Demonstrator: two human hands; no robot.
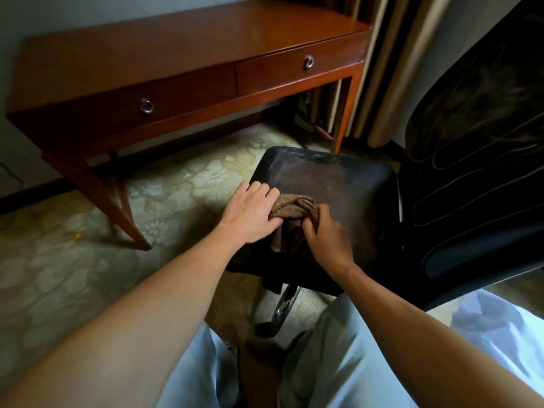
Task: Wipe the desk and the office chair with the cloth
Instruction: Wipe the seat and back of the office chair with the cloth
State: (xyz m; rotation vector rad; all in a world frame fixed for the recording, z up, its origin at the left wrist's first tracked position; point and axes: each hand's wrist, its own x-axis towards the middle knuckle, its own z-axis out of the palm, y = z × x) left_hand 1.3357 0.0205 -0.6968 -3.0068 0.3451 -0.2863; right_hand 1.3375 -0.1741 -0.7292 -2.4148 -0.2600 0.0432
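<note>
Cloth held by both hands at the near left edge of the chair seat.

The desk (188,81) is seen well apart behind, and its tabletop (206,33) is not touched by either hand. The office chair (441,201) is turned so that its backrest (471,142) stands at the right. On the seat (338,184) the cloth (294,206) is bunched, its long axis running left to right, and one end hangs over the near edge. Its left end is pinched by the left hand (250,214), just at the seat's left edge; its right part is gripped by the curled fingers (309,220) of the right hand (326,237). Open room for a stroke is judged to lie to the right and away, toward the backrest.
</note>
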